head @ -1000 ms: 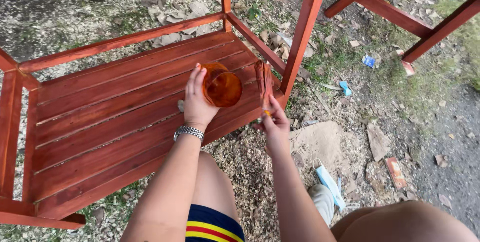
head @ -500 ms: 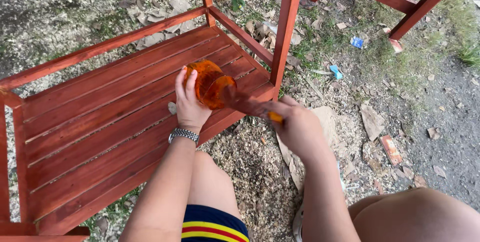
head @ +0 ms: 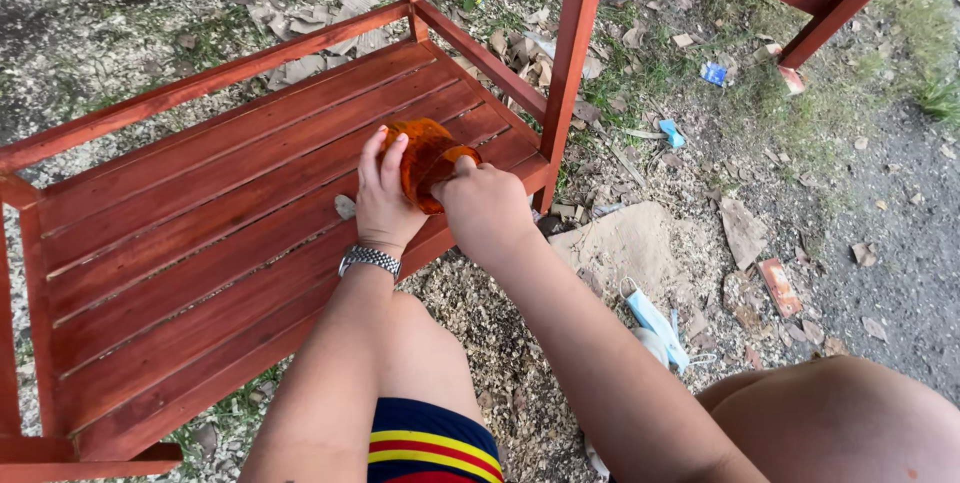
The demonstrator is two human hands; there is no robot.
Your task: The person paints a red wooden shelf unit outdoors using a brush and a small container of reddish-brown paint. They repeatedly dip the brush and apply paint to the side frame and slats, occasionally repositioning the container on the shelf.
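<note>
L hand (head: 383,198) gripping orange cup (head: 420,158), now tilting it sideways over bench (head: 200,233) slats. R hand (head: 487,211), which was at bench edge w/ brush, now pressing into cup mouth, clenched; prob. loading stain.

arms bare | silver wristwatch (head: 369,260) | navy shorts (head: 432,443), yellow-red stripes

Glossy stained wooden bench (head: 200,233) (slatted), translucent orange plastic container (head: 425,158), metal wristwatch (head: 369,260).

Orange container (head: 420,158), red-brown slatted bench (head: 200,233), navy red-and-yellow-striped shorts (head: 430,443)
</note>
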